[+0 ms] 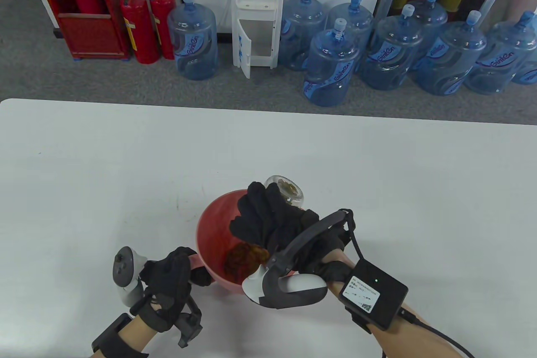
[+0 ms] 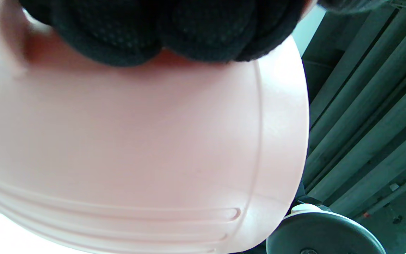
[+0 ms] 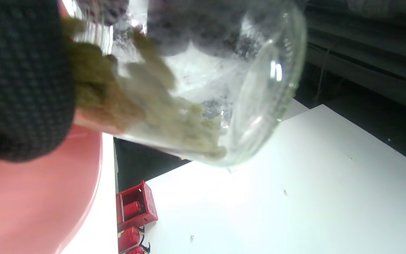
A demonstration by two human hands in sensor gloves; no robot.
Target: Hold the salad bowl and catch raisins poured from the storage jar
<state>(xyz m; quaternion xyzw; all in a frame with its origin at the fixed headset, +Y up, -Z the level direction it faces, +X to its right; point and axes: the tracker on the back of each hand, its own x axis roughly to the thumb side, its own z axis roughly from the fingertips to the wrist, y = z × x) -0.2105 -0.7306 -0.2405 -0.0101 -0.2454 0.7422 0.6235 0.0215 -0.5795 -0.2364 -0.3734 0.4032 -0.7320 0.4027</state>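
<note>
Between right-hand fingers [image 1: 256, 207], tipped storage jar [image 1: 286, 191]

bright, even light; wrist views blurred, overexposed.

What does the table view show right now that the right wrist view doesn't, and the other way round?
Only the table view shows the left hand holding the salad bowl at its near-left rim, and the raisins already piled inside it. Only the right wrist view shows, close up, raisins sliding along the tilted wall of the storage jar. Both show the right hand gripping the jar over the red bowl, the white table, and the fire extinguishers beyond.
</note>
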